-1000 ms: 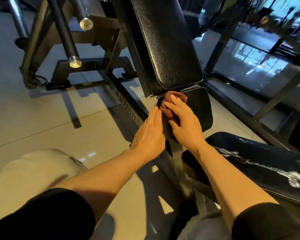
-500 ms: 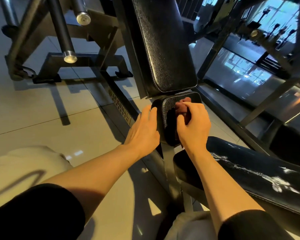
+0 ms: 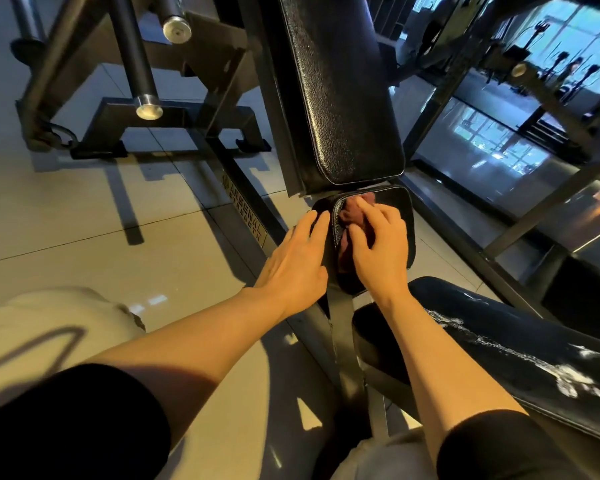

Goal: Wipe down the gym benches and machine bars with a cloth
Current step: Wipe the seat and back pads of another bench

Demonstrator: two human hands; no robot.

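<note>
A small black seat pad (image 3: 400, 216) sits under the tall black back pad (image 3: 340, 91) of a gym machine. My right hand (image 3: 378, 247) presses a reddish-brown cloth (image 3: 352, 216) onto the seat pad, fingers curled over it. My left hand (image 3: 297, 261) lies flat with straight fingers against the pad's left side. A second black bench pad (image 3: 520, 344), streaked with white residue, lies at the lower right.
Two dark bars with chrome ends (image 3: 149, 109) slant down at the upper left over a black steel frame (image 3: 174, 112). A frame rail (image 3: 246, 223) runs along the tiled floor. More steel posts (image 3: 541, 216) stand at the right.
My right hand with the cloth has moved from the pad's upper left corner onto the pad's middle. My left hand has stayed on the pad's left side.
</note>
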